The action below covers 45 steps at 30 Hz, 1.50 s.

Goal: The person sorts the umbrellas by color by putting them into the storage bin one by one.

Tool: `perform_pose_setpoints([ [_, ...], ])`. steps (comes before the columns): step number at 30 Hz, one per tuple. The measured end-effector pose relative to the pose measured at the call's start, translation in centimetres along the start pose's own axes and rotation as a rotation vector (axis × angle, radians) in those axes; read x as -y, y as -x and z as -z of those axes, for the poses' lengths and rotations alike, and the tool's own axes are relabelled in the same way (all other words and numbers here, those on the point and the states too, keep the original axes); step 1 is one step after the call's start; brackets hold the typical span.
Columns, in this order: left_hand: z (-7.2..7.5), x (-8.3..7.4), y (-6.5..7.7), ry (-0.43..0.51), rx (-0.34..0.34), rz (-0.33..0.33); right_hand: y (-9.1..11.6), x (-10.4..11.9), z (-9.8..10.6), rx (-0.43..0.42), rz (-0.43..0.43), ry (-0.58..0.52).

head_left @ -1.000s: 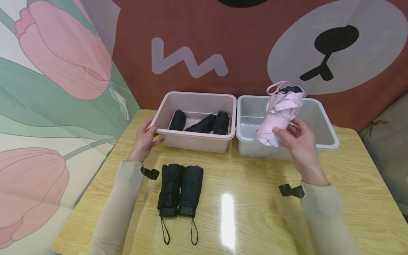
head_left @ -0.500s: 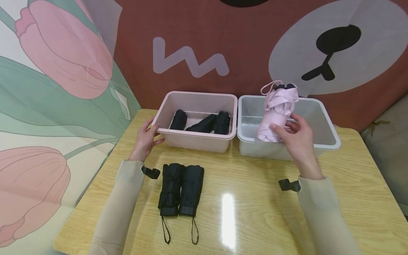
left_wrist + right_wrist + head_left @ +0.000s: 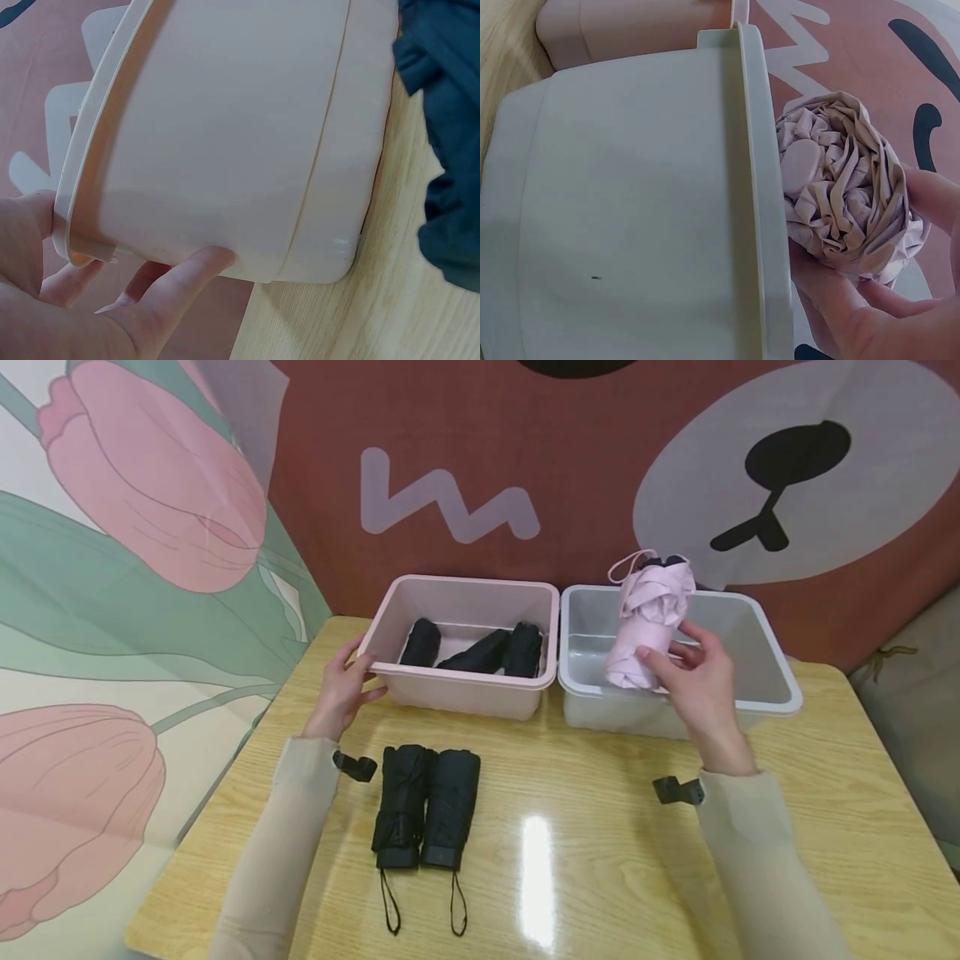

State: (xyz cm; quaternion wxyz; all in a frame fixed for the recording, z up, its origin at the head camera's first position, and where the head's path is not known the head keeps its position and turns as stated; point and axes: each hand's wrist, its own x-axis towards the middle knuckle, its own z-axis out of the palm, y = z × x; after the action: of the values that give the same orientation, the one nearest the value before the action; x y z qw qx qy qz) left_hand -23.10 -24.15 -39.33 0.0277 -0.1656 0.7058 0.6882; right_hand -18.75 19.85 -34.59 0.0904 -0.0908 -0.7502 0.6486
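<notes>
My right hand [image 3: 701, 681] grips a folded pink umbrella [image 3: 651, 618] above the grey bin [image 3: 765, 703]. Its wrist loop and dark end point up and away; the gathered pink cloth end [image 3: 844, 187] shows beside the bin's rim in the right wrist view. My left hand [image 3: 341, 689] holds the near left corner of the pink bin [image 3: 457, 689], with one fingertip [image 3: 217, 259] against the outer wall. Inside that bin lie a black folded umbrella [image 3: 422, 643] at left, another [image 3: 476, 653] slanted in the middle and a third [image 3: 522, 650] at right.
Two black folded umbrellas, one [image 3: 403, 806] beside the other [image 3: 452, 810], lie on the wooden table [image 3: 600, 860] before the pink bin, wrist loops toward me. The bins stand side by side against a printed cloth backdrop [image 3: 450, 410].
My right hand has shifted a little left and away from me with the pink umbrella, which now sits slightly lower and more upright over the grey bin. The left hand stays on the pink bin.
</notes>
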Motion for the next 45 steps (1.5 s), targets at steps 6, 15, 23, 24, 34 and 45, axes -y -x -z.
perform_pose_setpoints([
  [6,0.0,0.1,0.1,0.012,0.002,0.002,-0.3,-0.4,-0.2,0.000,0.000,0.132],
  [15,0.1,0.1,0.1,0.014,0.007,0.002,-0.1,-0.7,-0.4,-0.013,-0.029,0.187],
  [23,0.1,0.0,0.1,0.004,0.000,0.008,0.0,-0.9,-0.7,-0.069,0.031,0.126],
  [24,0.1,0.0,0.1,0.004,0.000,0.007,0.0,-0.9,-0.8,-0.085,0.051,0.106],
  [34,0.0,0.0,0.0,0.001,-0.003,0.006,0.8,-0.6,-1.2,-0.098,0.179,0.072],
  [45,0.1,0.1,-0.2,-0.004,-0.006,0.007,3.3,1.0,-1.1,0.032,0.271,-0.148],
])
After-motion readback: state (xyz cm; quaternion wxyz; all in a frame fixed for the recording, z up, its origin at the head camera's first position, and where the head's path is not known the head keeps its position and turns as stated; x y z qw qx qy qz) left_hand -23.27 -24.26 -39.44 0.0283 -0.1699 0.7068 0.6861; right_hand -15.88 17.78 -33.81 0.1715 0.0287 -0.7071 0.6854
